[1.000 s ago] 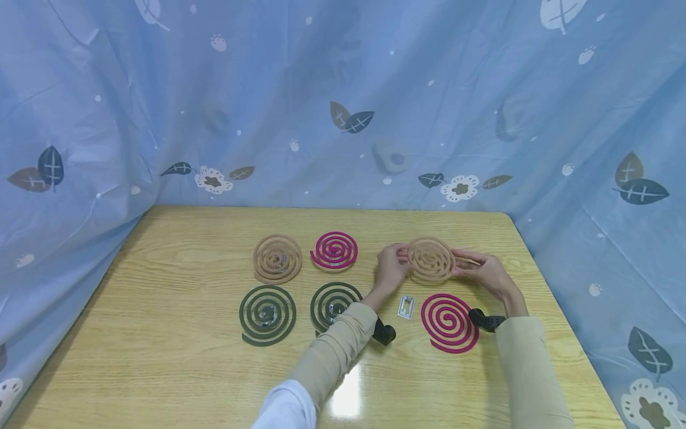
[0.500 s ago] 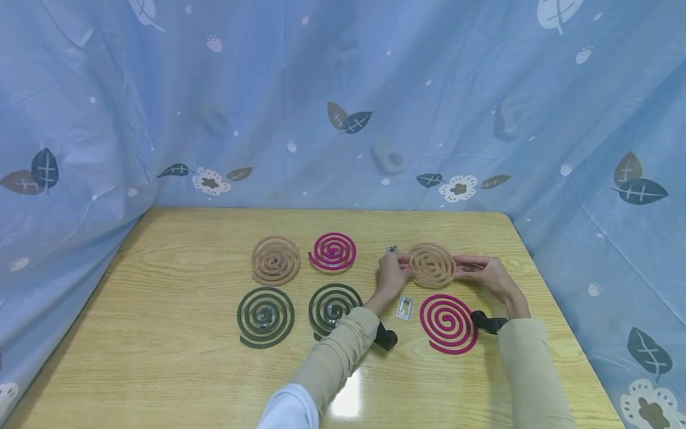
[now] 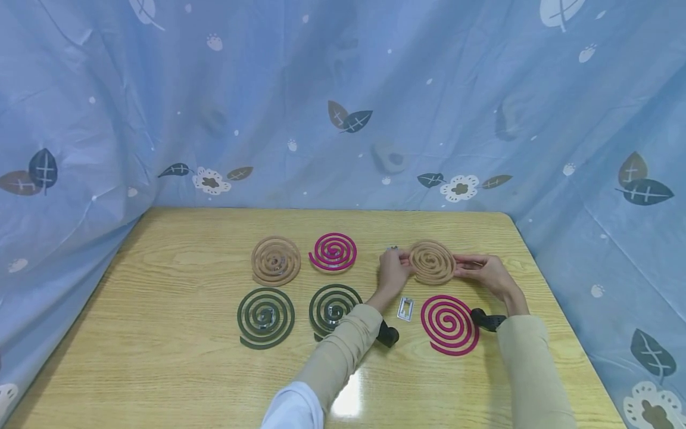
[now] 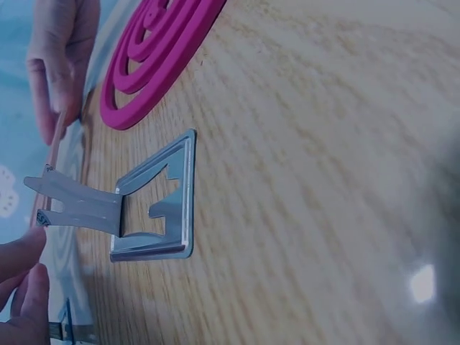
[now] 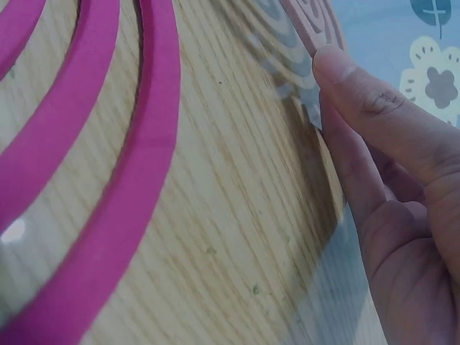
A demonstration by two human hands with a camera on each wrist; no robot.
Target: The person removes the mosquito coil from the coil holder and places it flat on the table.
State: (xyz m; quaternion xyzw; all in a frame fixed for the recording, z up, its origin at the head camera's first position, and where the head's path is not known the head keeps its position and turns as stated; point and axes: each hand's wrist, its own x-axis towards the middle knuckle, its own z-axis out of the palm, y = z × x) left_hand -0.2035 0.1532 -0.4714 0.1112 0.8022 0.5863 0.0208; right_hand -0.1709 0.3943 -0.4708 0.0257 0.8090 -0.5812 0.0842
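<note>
A tan mosquito coil (image 3: pixel 432 262) is held up between both hands at the right side of the table. My left hand (image 3: pixel 393 274) pinches its left edge, and my right hand (image 3: pixel 490 277) pinches the right edge between thumb and fingers. In the left wrist view the coil (image 4: pixel 55 147) appears edge-on, beyond a metal coil stand (image 4: pixel 188 194) whose bent-up prongs stand upright. That stand (image 3: pixel 405 309) lies on the table just in front of the coil. Another small metal piece (image 3: pixel 393 248) shows partly behind my left hand. A magenta coil (image 3: pixel 449 325) lies flat, nearest my right wrist.
To the left, another tan coil (image 3: pixel 276 261), a magenta coil (image 3: pixel 333 252) and two dark green coils, one at the left (image 3: pixel 265 317) and one partly under my left sleeve (image 3: pixel 329 307), sit over metal stands. A blue patterned curtain (image 3: pixel 343 119) encloses the wooden table (image 3: pixel 177 357).
The held tan coil has dipped slightly, then risen a little and changed its tilt. The small metal piece behind my left hand has come into sight. Both hands keep their grip.
</note>
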